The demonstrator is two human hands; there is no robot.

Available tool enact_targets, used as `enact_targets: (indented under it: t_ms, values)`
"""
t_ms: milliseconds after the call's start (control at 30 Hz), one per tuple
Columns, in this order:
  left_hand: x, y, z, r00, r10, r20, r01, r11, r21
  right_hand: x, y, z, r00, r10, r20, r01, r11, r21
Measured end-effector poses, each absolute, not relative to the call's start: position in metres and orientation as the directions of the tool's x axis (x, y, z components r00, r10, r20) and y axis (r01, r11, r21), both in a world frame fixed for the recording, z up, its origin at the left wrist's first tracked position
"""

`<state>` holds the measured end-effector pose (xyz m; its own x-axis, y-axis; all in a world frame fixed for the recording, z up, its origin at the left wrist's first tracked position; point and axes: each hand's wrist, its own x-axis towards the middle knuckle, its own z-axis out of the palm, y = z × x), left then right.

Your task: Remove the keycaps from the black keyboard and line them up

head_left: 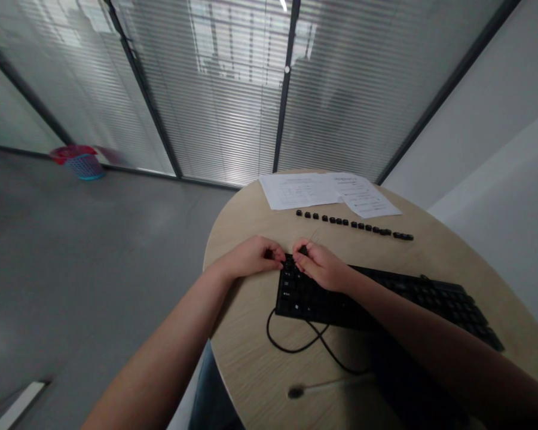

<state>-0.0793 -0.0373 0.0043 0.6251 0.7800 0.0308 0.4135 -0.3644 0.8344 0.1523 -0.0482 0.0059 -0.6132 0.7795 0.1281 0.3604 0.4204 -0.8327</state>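
A black keyboard (323, 301) lies across the round wooden table, with small keys still seated at its left end. My left hand (262, 255) is curled at the keyboard's upper left corner, thumb and fingertips closed on its edge. Just to the right, over the top row, my right hand (320, 266) pinches a small dark keycap puller (303, 249); thin wires stick up from it, and the fingers partly hide it. Behind the keyboard, loose black keycaps (339, 221) form a slanting row. My right forearm covers part of the keyboard's middle.
Papers (300, 191) lie at the table's far edge. A black cable (291, 351) loops in front of the keyboard, near a thin-handled tool with a dark head (296, 392). A red and blue basket (85, 164) stands on the floor by the blind-covered glass wall.
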Motion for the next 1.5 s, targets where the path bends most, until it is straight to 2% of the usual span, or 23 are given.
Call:
enact_targets:
  t_ms: [200, 333, 500, 633, 733, 833, 967, 1100, 1200, 1400, 1500]
  values:
    - [-0.079, -0.037, 0.003, 0.624, 0.781, 0.024, 0.417, -0.358, 0.835, 0.148, -0.055, 0.016, -0.654, 0.742, 0.147, 0.454, 0.539, -0.709]
    - [-0.079, -0.037, 0.005, 0.634, 0.772, 0.034, 0.412, -0.375, 0.83, 0.148, -0.057, 0.017, -0.682, 0.709, 0.178, 0.449, 0.598, -0.664]
    - [-0.081, -0.038, 0.005, 0.627, 0.779, 0.012, 0.408, -0.341, 0.847, 0.152, -0.054, 0.004, -0.604, 0.76, 0.239, 0.345, 0.519, -0.782]
    - [-0.081, -0.038, 0.003, 0.61, 0.792, 0.035, 0.331, -0.295, 0.896, 0.152, -0.048, -0.008, -0.487, 0.845, 0.22, 0.129, 0.319, -0.939]
    - [-0.078, -0.038, 0.003, 0.553, 0.828, 0.089, 0.285, -0.288, 0.914, 0.15, -0.046, -0.012, -0.475, 0.859, 0.192, 0.041, 0.24, -0.97]
    - [-0.074, -0.039, 0.005, 0.5, 0.859, 0.111, 0.281, -0.282, 0.918, 0.148, -0.046, -0.01, -0.485, 0.853, 0.192, 0.035, 0.238, -0.971]
    - [-0.069, -0.042, 0.006, 0.484, 0.872, 0.07, 0.305, -0.243, 0.921, 0.148, -0.047, -0.007, -0.466, 0.862, 0.202, 0.039, 0.248, -0.968]
    - [-0.066, -0.044, 0.004, 0.471, 0.882, 0.019, 0.329, -0.195, 0.924, 0.148, -0.048, -0.007, -0.406, 0.883, 0.237, 0.127, 0.311, -0.942]
    - [-0.066, -0.04, 0.008, 0.447, 0.892, 0.066, 0.337, -0.236, 0.911, 0.149, -0.049, -0.004, -0.349, 0.895, 0.278, 0.203, 0.361, -0.91]
    - [-0.07, 0.012, 0.027, 0.429, 0.89, 0.155, 0.432, -0.353, 0.83, 0.158, -0.044, 0.0, -0.192, 0.942, 0.275, 0.194, 0.312, -0.93]
    - [-0.066, 0.046, 0.021, 0.376, 0.902, 0.214, 0.554, -0.404, 0.728, 0.161, -0.04, -0.004, -0.183, 0.95, 0.253, 0.167, 0.284, -0.944]
